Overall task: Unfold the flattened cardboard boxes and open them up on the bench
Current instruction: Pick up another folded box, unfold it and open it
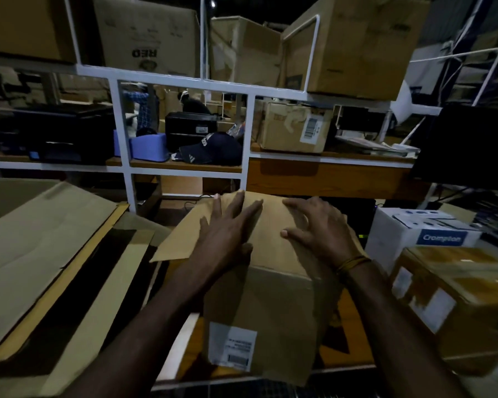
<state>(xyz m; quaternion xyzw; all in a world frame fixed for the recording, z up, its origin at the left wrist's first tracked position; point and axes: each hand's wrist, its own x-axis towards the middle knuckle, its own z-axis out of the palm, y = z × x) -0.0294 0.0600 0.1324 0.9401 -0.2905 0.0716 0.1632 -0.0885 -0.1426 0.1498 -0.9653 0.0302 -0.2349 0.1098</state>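
A brown cardboard box (273, 308) stands opened up on the bench (190, 349) in front of me, a white label on its near side. Both hands lie flat on its top flaps. My left hand (227, 228) presses on the left flap, fingers spread and pointing away. My right hand (319, 225) presses the right flap, fingers spread, a thread band on the wrist. A large flattened cardboard box (41, 254) lies at the left, partly over the bench.
A white Crompton box (423, 234) and a taped brown box (454, 297) stand to the right. A white-framed shelf (184, 168) behind holds printers, a dark cap (213, 149), a labelled carton (293, 127); large cartons sit on top. A dark monitor (472, 145) is at the right.
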